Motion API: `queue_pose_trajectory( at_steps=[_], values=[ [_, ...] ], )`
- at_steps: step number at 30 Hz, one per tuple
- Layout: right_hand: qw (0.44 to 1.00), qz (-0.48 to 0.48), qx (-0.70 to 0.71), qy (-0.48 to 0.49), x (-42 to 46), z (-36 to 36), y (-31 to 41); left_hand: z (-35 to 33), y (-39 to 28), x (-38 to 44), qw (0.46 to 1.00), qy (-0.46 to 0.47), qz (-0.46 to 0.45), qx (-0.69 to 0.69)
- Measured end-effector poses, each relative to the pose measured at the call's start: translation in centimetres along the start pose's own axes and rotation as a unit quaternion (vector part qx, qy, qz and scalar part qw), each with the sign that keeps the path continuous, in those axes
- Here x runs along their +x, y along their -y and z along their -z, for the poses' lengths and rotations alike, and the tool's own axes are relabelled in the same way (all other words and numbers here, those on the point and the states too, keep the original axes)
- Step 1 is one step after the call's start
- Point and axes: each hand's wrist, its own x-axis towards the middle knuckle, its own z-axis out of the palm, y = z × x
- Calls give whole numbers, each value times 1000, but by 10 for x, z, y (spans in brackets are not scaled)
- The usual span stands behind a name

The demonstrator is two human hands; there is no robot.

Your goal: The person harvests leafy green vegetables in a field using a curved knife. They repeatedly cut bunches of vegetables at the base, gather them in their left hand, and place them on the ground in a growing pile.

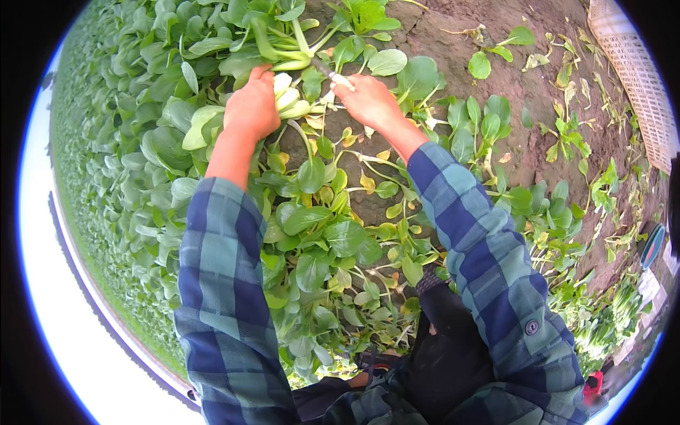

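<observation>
My left hand (249, 103) is closed around a cut head of bok choy (289, 98), its pale stalk bases pointing right out of the fist. Between the fingers and thumb of my right hand (366, 98) is the light handle of a knife (342, 81). The knife's dark blade reaches up and left to the base of another bok choy plant (295, 56), whose stalks spread toward the top of the view. Whether the blade is into the stem cannot be made out. My left fingertips are just below that plant's stalks.
Dense bok choy rows (133, 159) fill the left. Loose and yellowing leaves (366, 183) litter the soil below my hands. Bare brown soil (457, 26) with small plants stretches right, toward a white plastic crate (632, 79). Cut greens (600, 324) lie at lower right.
</observation>
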Motion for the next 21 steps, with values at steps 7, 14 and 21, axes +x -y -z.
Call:
queue_pose_trajectory(
  at_steps=[7, 14, 21],
  values=[
    [807, 82, 574, -110, -40, 4, 7, 34, -51, -68, 959, -142, -105, -222],
    [794, 115, 579, -146, -65, 32, 19, 44, -92, -112, 943, -63, -103, -311],
    [930, 234, 282, -13, -98, 93, 13, 62, -82, -141, 678, -124, -72, -721]
  ],
)
